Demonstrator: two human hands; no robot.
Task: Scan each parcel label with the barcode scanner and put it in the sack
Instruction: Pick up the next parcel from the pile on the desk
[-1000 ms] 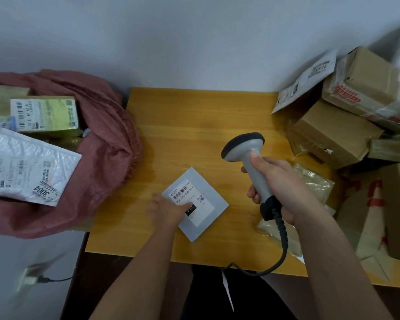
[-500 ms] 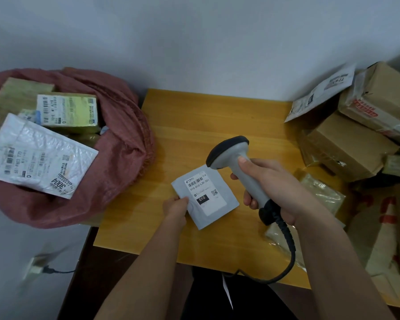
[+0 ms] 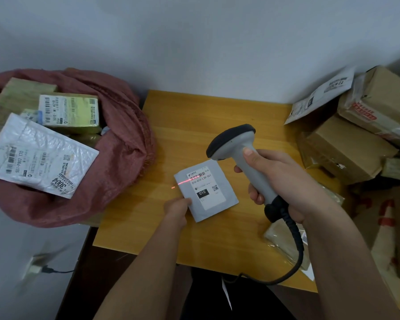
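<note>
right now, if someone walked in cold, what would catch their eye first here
The red laser line crossing the grey parcel at table centre, cast by the barcode scanner gripped in the right hand. The left hand pinches the parcel's near corner. At left, a red sack bulges with labelled parcels.

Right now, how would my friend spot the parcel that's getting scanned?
Find the yellow wooden table between the red sack and the cardboard boxes. The small grey parcel lies there, its corner pinched by the left hand. Only it has a red scanner line across its label.
</note>
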